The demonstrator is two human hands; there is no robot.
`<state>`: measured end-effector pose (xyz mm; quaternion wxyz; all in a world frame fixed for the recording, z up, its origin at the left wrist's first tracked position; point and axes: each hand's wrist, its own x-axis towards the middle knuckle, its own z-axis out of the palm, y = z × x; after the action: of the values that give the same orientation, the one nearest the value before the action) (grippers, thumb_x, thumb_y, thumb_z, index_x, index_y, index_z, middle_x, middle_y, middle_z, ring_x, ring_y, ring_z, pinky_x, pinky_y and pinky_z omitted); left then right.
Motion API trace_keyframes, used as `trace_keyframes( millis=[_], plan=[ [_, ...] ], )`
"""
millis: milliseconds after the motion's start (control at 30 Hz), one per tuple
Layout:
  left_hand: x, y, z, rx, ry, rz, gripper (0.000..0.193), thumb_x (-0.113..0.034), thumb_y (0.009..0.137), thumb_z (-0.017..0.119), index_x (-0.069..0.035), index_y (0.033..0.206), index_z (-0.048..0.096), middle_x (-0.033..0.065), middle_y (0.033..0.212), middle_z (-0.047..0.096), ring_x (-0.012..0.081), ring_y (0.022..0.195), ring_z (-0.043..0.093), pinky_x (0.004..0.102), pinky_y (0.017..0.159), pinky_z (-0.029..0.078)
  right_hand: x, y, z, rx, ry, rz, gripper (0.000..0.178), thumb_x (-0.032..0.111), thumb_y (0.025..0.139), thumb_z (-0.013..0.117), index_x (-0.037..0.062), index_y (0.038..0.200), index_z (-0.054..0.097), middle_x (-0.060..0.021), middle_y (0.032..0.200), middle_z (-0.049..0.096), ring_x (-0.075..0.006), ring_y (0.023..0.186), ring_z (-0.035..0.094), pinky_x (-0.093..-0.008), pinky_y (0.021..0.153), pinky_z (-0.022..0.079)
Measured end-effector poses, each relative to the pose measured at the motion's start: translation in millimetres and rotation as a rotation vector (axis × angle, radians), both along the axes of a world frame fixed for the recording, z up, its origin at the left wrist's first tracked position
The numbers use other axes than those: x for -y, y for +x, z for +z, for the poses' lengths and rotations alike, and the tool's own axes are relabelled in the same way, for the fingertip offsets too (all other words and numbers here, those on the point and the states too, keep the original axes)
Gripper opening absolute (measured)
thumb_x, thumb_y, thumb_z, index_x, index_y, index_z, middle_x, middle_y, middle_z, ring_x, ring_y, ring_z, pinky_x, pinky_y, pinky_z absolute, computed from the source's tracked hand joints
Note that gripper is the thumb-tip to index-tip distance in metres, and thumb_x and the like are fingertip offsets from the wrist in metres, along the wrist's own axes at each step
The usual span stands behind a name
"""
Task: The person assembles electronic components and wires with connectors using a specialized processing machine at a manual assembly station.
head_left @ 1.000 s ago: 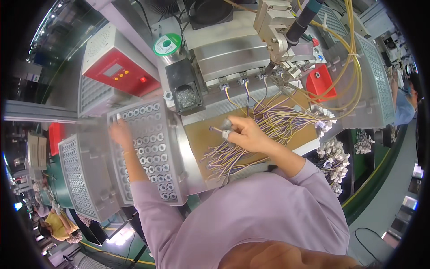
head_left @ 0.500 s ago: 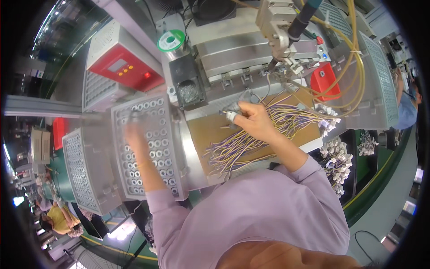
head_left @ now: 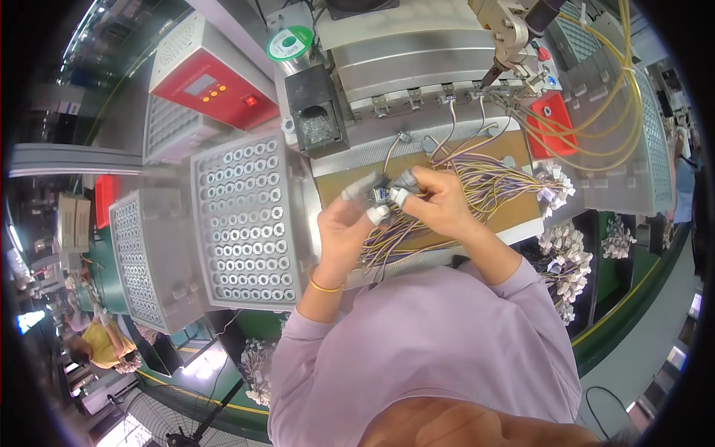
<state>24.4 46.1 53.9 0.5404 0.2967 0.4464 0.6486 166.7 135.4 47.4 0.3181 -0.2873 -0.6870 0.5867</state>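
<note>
My left hand (head_left: pixel 341 232) and my right hand (head_left: pixel 441 203) meet over the brown work mat (head_left: pixel 335 182), with pale finger covers on several fingertips. A small connector (head_left: pixel 381 194) with blue-and-white wire ends sits between them, pinched by my right thumb and forefinger. The left thumb and forefinger close in from the other side around something small and dark that I cannot make out. Beneath and beside the right hand spreads a bundle of yellow, purple and white wires (head_left: pixel 488 182), with white plugs (head_left: pixel 555 190) at its right end.
Left of the mat lies a grey tray (head_left: pixel 196 223) of round metal parts. Behind it stand a red-and-white control box (head_left: pixel 216 82) and a solder spool (head_left: pixel 289 45). A metal fixture with small clamps (head_left: pixel 415 98), a soldering head (head_left: pixel 495 71) and a red bin (head_left: pixel 551 123) line the back.
My left hand has come from over the tray of round parts to the right hand at the mat. The view has shifted slightly, and the soldering head stands farther right in it.
</note>
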Motion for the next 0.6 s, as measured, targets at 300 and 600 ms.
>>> trace_keyframes(
  millis=[300, 600],
  plan=[
    [-3, 11, 3, -0.267, 0.147, 0.031, 0.030, 0.007, 0.075, 0.058, 0.004, 0.105, 0.056, 0.0099, 0.104, 0.058, 0.0148, 0.093, 0.055, 0.0260, 0.080, 0.046, -5, 10, 32, 0.116, 0.283, 0.078, 0.005, 0.005, 0.065, 0.057, 0.0013, 0.066, 0.053, 0.0008, 0.050, 0.045, -0.0047, 0.046, 0.040, -0.0221, 0.042, 0.031],
    [-24, 23, 4, 0.198, 0.029, -0.111, 0.025, -0.006, 0.083, 0.051, 0.000, 0.108, 0.054, 0.0068, 0.102, 0.057, 0.0112, 0.068, 0.055, 0.0215, 0.054, 0.046, -9, 18, 46, 0.137, -0.189, 0.050, 0.011, 0.007, 0.074, 0.061, -0.0005, 0.081, 0.056, 0.0020, 0.066, 0.053, -0.0022, 0.060, 0.047, -0.0185, 0.052, 0.038]
  ],
)
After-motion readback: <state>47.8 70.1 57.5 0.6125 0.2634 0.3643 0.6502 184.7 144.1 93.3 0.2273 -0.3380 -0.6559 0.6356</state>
